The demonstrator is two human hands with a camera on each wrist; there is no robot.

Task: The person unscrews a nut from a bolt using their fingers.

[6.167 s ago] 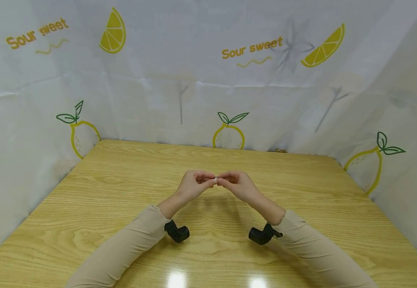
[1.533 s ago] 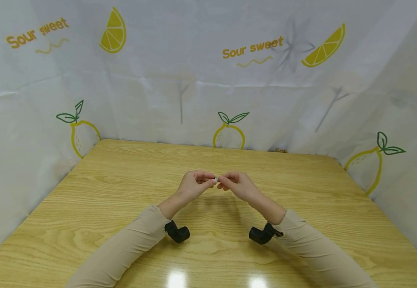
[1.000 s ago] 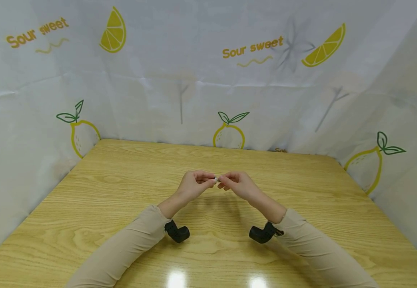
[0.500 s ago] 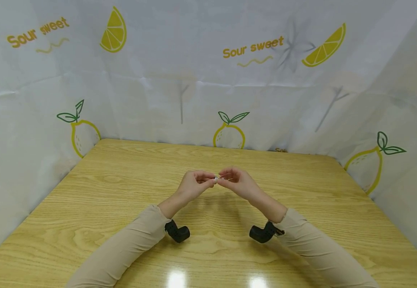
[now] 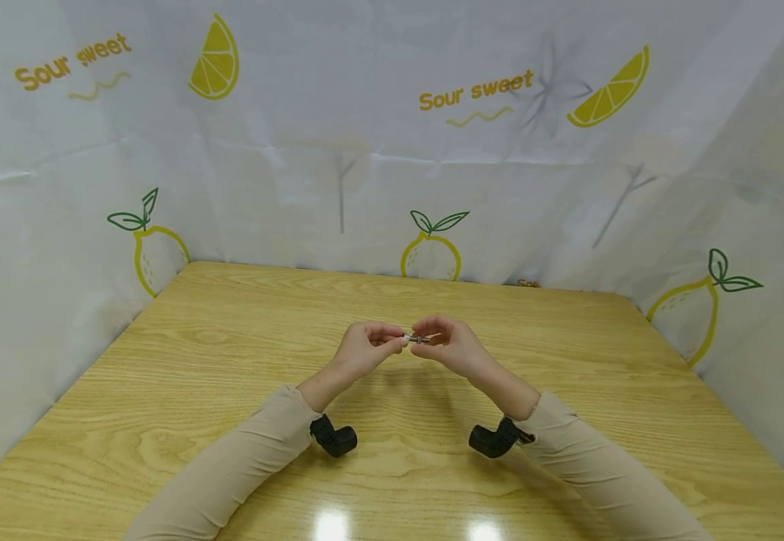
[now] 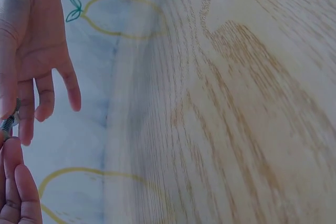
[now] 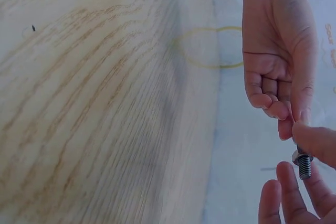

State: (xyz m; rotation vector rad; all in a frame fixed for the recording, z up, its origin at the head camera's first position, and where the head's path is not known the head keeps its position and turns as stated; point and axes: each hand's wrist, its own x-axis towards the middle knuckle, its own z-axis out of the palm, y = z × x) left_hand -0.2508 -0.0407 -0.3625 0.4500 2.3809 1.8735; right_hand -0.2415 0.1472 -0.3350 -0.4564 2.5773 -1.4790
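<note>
My left hand (image 5: 362,350) pinches one end of a small metal bolt (image 5: 425,340) between thumb and fingertips, above the middle of the table. The bolt lies roughly level, its threaded end pointing toward my right hand (image 5: 458,350). In the right wrist view a hex nut (image 7: 300,158) sits on the shank, with bare thread (image 7: 305,170) past it. My right thumb and fingers stand apart around the bolt, showing a gap in the head view. The end of the bolt in my left fingertips is hidden.
The wood-grain table (image 5: 229,421) spreads under both arms. A white curtain with lemon prints (image 5: 263,203) hangs behind it and along both sides. Black wrist cameras (image 5: 334,437) sit at both beige sleeve cuffs.
My right fingers pinched close to my left fingertips earlier; now they have spread apart, leaving the bolt and nut in view between them. My left hand has stayed in place, still holding the bolt.
</note>
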